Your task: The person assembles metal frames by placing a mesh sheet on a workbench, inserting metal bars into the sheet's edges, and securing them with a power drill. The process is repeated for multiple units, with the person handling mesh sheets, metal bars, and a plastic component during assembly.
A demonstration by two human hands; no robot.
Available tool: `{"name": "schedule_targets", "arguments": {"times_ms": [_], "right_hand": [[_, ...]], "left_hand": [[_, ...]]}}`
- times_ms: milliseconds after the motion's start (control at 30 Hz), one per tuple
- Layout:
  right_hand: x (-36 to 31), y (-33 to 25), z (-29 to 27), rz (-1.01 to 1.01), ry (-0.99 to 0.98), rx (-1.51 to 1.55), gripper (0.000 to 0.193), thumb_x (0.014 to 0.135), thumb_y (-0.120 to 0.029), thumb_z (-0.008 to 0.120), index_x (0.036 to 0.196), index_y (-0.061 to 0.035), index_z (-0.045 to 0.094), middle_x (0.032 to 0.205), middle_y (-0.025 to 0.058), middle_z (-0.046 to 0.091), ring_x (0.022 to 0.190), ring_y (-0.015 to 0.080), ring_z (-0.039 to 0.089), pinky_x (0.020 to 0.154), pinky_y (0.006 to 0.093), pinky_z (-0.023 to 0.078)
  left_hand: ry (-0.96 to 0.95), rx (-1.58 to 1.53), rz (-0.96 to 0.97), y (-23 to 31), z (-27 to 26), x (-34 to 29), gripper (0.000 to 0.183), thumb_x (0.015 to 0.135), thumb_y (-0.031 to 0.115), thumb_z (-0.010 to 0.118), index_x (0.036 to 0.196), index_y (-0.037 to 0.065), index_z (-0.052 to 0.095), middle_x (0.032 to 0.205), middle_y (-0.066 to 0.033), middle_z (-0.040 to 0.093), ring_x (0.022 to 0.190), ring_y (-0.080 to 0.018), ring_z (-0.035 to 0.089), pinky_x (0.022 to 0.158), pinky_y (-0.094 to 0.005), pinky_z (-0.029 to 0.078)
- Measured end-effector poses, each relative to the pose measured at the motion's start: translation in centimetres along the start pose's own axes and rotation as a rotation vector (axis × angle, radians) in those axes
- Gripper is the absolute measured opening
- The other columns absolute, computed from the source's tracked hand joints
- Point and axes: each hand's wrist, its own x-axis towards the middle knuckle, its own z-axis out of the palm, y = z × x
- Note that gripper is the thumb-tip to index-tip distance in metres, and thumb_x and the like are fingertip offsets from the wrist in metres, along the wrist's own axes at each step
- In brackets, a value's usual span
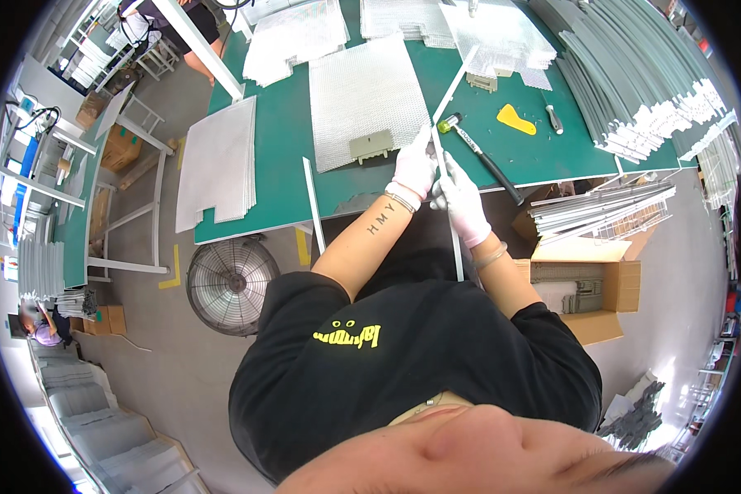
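Both my hands, in white gloves, are closed around a thin white strip (456, 247) at the near edge of the green table. The strip bends near my fingertips; one length runs toward my body, another slants away to the far right. My left hand (417, 169) grips by the bend, and my right hand (463, 202) holds slightly lower; the fingers partly hide the strip. Beyond my left hand lies a silvery mesh panel (366, 95) with a grey-beige plastic piece (372, 146) at its near edge. A hammer (487, 160) with a black handle lies right of my hands.
On the green table (292, 152) are a yellow scraper (516, 119), a screwdriver (554, 119) and stacked mesh sheets (218, 160). Long grey strips (634, 74) pile up at right. Below stand a floor fan (235, 284) and an open cardboard box (626, 288). Another person (196, 33) stands far left.
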Motion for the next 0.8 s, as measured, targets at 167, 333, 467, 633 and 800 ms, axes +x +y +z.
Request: {"name": "schedule_targets", "arguments": {"times_ms": [167,333,467,633,800], "right_hand": [[2.9,-1.3,0.0,-0.019,-0.031,-0.098,0.056,0.102,-0.02,0.05,0.152,-0.0021,0.033,0.077,0.0005,0.058,0.059,0.005,0.052,0.057,0.0197,0.048],[8.5,-3.2,0.9,-0.065,-0.11,-0.262,0.039,0.099,-0.024,0.058,0.127,0.0029,0.055,0.09,0.0012,0.063,0.062,0.0037,0.053,0.056,0.0187,0.046],[9.7,-2.4,0.3,0.255,-0.209,-0.097,0.015,0.096,-0.018,0.061,0.107,-0.0084,0.057,0.082,-0.003,0.055,0.058,0.0045,0.048,0.056,0.0216,0.048],[9.1,-2.4,1.0,0.228,-0.245,0.214,0.016,0.097,-0.015,0.057,0.112,-0.01,0.054,0.085,-0.0038,0.05,0.064,0.006,0.049,0.066,0.0282,0.053],[8.9,-2.3,1.9,0.202,-0.221,0.117,0.017,0.097,-0.016,0.057,0.112,-0.0101,0.053,0.089,-0.0015,0.052,0.067,0.0078,0.05,0.071,0.0318,0.054]], "left_hand": [[0.124,-0.774,-0.292,-0.3,-0.1,0.0,0.024,0.101,0.017,0.055,0.118,0.001,0.061,0.1,-0.006,0.068,0.091,-0.0162,0.065,0.08,-0.03,0.053],[0.008,-0.916,-0.235,0.8,-0.8,-2.5,0.025,0.104,0.024,0.051,0.12,0.007,0.06,0.111,-0.0049,0.064,0.096,-0.015,0.06,0.081,-0.0285,0.048],[-0.036,-0.67,-0.25,8.3,-3.7,-9.2,0.033,0.103,0.021,0.05,0.127,-0.001,0.056,0.122,-0.0088,0.064,0.102,-0.0161,0.062,0.085,-0.0274,0.049],[0.368,0.715,0.253,7.9,-20.7,-8.3,0.032,0.103,0.018,0.046,0.122,-0.005,0.057,0.126,-0.0162,0.061,0.114,-0.0201,0.058,0.098,-0.0376,0.045],[0.037,-0.397,-0.094,10.4,-21.1,-7.4,0.054,0.1,0.017,0.052,0.147,-0.003,0.035,0.143,-0.0123,0.05,0.134,-0.0205,0.045,0.111,-0.0349,0.037]]}}
